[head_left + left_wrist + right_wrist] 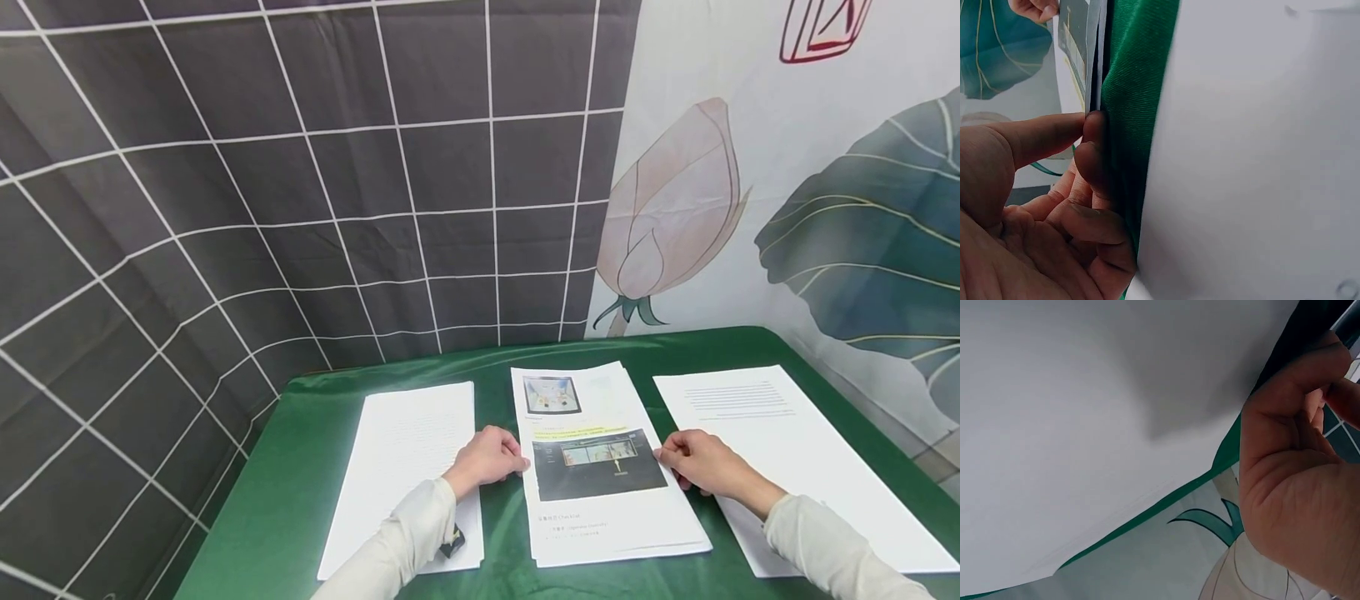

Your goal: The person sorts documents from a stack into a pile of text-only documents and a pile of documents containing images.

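Observation:
A stack of printed paper [570,521] lies in the middle, with pictures and a yellow-marked line on its top sheet. My left hand [489,457] pinches its left edge; in the left wrist view, the left hand [1054,187] has thumb and forefinger at the edge of the sheets [1092,62]. At the opposite edge, my right hand [705,462] grips the stack between thumb and curled fingers. The right wrist view shows that right hand [1300,456] bent above white paper [1085,425], its fingertips partly hidden.
Another paper stack [408,467] lies to the left, with a small dark object [452,543] on it, partly covered by my sleeve. A third stack [810,467] lies to the right. Green cloth [255,500] covers the table, and a dark grid-patterned curtain [337,167] hangs behind.

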Tool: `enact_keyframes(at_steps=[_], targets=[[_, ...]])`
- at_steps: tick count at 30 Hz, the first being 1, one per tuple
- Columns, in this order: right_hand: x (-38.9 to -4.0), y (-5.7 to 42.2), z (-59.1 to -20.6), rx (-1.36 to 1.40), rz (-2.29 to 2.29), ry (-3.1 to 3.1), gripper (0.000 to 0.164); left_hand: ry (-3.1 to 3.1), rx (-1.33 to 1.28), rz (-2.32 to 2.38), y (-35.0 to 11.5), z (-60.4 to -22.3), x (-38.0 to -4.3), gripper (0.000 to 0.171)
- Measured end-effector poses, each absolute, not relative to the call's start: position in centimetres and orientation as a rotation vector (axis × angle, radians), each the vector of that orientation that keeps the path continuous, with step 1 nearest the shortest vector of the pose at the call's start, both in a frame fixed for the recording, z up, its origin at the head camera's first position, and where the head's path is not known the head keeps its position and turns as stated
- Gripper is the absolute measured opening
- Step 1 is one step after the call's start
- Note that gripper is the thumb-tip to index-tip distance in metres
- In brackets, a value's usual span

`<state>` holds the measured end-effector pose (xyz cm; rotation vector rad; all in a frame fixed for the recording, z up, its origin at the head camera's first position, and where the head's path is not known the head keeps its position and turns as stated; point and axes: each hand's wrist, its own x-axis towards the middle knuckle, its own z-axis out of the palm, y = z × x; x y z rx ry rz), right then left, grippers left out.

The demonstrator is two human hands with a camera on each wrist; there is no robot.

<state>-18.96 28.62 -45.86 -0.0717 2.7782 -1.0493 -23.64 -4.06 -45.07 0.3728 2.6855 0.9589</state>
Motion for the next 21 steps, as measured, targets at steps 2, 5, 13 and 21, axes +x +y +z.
enact_keyframes(at_steps=[2, 5, 13, 21], targets=[[-18.88, 28.68, -45.85, -0.066, -1.021, 2.791, 0.018, 2.697, 0.374, 0.946, -3.99, -45.07, -23.61, 0.016], [-18.81, 28.74, -45.77, -0.046, -0.98, 2.806, 0.017, 2.709, 0.373, 0.929, -3.92, -45.02, -23.51, 0.015], [-18.7, 28.92, -45.72, -0.002, -0.954, 2.812, 0.016, 2.728, 0.377, 0.893, -3.9, -44.94, -23.54, 0.016], [-18.78, 28.79, -45.78, 0.03, -0.995, 2.795, 0.018, 2.721, 0.405, 0.947, -4.14, -45.26, -23.67, 0.018]])
